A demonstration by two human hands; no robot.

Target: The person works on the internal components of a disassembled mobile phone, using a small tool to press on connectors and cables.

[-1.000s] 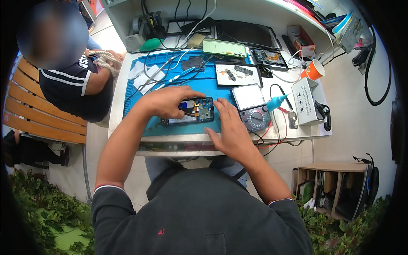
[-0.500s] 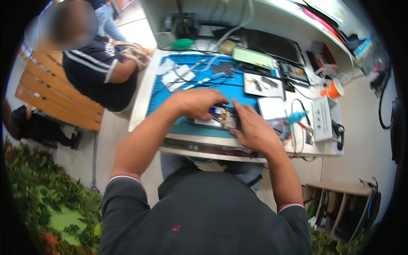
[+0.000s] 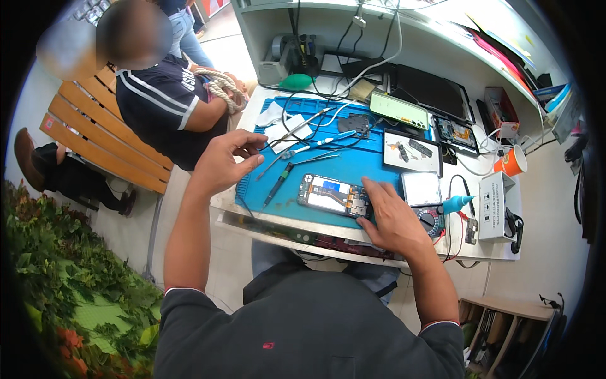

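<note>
An opened smartphone (image 3: 329, 194) lies on the blue repair mat (image 3: 278, 218), its battery, ribbon cable and boards bare. My right hand (image 3: 394, 218) grips the phone's right end, with fingers along the far edge and thumb at the near edge. Off to the left, my left hand (image 3: 230, 158) hovers above the mat's edge. Its fingers are bent, thumb and forefinger apart, and I see nothing between them. Nearest to it are a green-and-black screwdriver (image 3: 278, 185), a blue-and-white pen-shaped tool (image 3: 322, 143) and metal tweezers (image 3: 319, 156).
Behind the phone stand a white tray of small parts (image 3: 407, 151) and a pale green phone back (image 3: 399, 110). To the right are a multimeter (image 3: 431, 221), a blue dropper bottle (image 3: 456, 203), a white box (image 3: 495, 205) and an orange cup (image 3: 511, 162). A person (image 3: 167, 110) sits at left.
My left hand has left the phone and moved left, uncovering the phone's inside. My right hand stays at the phone's right end. The whole view has shifted slightly.
</note>
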